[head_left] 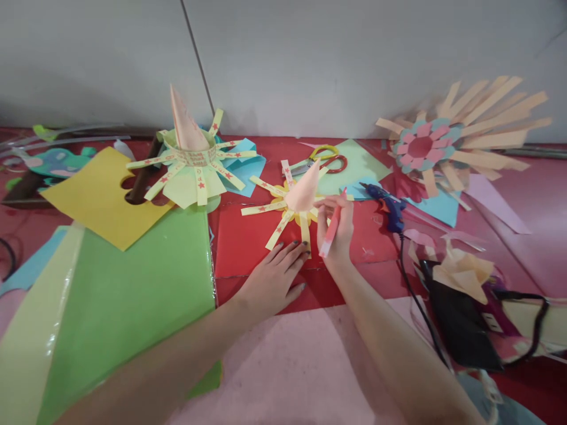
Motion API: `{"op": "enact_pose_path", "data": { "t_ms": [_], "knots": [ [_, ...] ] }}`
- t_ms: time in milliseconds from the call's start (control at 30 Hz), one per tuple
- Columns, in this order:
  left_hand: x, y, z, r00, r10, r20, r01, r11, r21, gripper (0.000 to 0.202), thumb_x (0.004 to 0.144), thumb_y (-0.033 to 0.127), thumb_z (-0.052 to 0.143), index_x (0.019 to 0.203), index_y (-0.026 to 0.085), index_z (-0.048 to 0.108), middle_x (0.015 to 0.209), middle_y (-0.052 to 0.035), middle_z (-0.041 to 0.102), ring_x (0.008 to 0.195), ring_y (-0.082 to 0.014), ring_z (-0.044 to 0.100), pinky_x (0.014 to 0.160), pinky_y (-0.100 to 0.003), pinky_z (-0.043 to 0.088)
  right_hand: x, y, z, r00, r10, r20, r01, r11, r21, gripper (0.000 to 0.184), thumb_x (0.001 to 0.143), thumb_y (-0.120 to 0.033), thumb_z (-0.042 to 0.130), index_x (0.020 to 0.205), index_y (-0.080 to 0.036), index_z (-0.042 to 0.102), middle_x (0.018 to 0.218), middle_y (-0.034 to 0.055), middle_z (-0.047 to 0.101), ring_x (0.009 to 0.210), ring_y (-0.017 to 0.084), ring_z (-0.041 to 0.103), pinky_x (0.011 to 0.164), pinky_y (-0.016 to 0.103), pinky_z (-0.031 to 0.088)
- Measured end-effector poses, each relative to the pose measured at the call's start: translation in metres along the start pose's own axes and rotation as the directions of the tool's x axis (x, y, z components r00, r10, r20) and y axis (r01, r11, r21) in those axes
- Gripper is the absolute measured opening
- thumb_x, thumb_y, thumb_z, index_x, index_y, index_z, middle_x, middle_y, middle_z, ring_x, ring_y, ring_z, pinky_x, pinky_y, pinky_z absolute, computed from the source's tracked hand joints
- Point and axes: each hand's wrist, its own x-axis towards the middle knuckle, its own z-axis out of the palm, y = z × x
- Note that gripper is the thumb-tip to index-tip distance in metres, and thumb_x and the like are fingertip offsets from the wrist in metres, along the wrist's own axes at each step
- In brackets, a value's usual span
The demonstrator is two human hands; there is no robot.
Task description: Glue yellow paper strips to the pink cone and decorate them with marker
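My left hand (pixel 273 276) lies flat on the red paper (pixel 248 242), fingers stretched out, its tips touching a yellow strip of a small paper sun with a peach cone (pixel 302 192). My right hand (pixel 335 227) is closed round a red and pink marker (pixel 331 227), held upright just right of that cone, fingertips near the cone's base. A larger paper sun with a tall peach cone and star-marked strips (pixel 190 156) stands further back to the left.
Green (pixel 133 295), yellow (pixel 100 198) and pink (pixel 292 366) sheets lie in front. Scissors (pixel 321 159) and a blue glue gun (pixel 390 206) with its cable lie to the right, beside a paper flower fan (pixel 443 144) and a black bag (pixel 465 324).
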Motion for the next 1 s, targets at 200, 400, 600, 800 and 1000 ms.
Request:
{"op": "enact_pose_path", "data": {
  "t_ms": [200,400,600,800,1000],
  "knots": [
    [0.001,0.0006,-0.0008,1.0,-0.001,0.0,0.001,1.0,0.008,0.049,0.094,0.038,0.038,0.134,0.01,0.041,0.144,-0.0088,0.039,0.135,-0.0228,0.032,0.113,-0.04,0.023,0.0026,0.0067,0.0022,0.996,0.03,0.083,-0.023,0.996,-0.086,0.023,0.085,-0.032,0.047,0.106,-0.024,0.044,0.113,0.01,0.059,0.108,0.021,0.059,0.087,0.039,0.05],
    [-0.0004,0.0014,0.0,1.0,0.013,-0.018,-0.012,1.0,0.023,0.047,0.094,0.037,0.037,0.133,0.011,0.042,0.142,-0.01,0.042,0.134,-0.0236,0.033,0.113,-0.041,0.024,0.0015,0.0101,0.0031,0.984,0.08,0.157,-0.074,0.996,-0.045,0.027,0.083,-0.032,0.048,0.108,-0.023,0.042,0.113,0.0105,0.061,0.109,0.022,0.06,0.082,0.037,0.051],
    [-0.0012,0.0022,-0.0004,0.999,0.019,-0.049,-0.018,1.0,0.014,0.045,0.094,0.035,0.039,0.131,0.011,0.043,0.139,-0.0113,0.045,0.133,-0.0231,0.036,0.113,-0.04,0.026,0.0018,0.0065,0.0018,0.978,0.084,0.193,-0.077,0.996,-0.044,0.028,0.084,-0.035,0.049,0.109,-0.024,0.043,0.116,0.0105,0.061,0.107,0.022,0.061,0.081,0.036,0.052],
    [-0.0002,0.0029,-0.0009,0.997,-0.009,-0.08,0.012,0.999,0.037,0.045,0.094,0.036,0.038,0.131,0.01,0.043,0.139,-0.0112,0.045,0.132,-0.0234,0.038,0.111,-0.041,0.03,0.0023,0.0099,0.0033,0.965,0.088,0.246,-0.077,0.996,-0.055,0.033,0.08,-0.033,0.053,0.111,-0.024,0.043,0.116,0.0101,0.062,0.106,0.023,0.061,0.083,0.039,0.051],
    [-0.0003,0.0022,-0.0005,0.994,-0.031,-0.102,0.037,0.998,0.055,0.047,0.094,0.039,0.038,0.131,0.011,0.044,0.138,-0.0105,0.047,0.131,-0.0243,0.039,0.11,-0.041,0.029,0.0037,0.0059,0.0017,0.949,0.107,0.298,-0.088,0.993,-0.078,0.036,0.077,-0.034,0.057,0.11,-0.024,0.045,0.116,0.0094,0.062,0.106,0.024,0.06,0.087,0.041,0.05]
  ]
}}
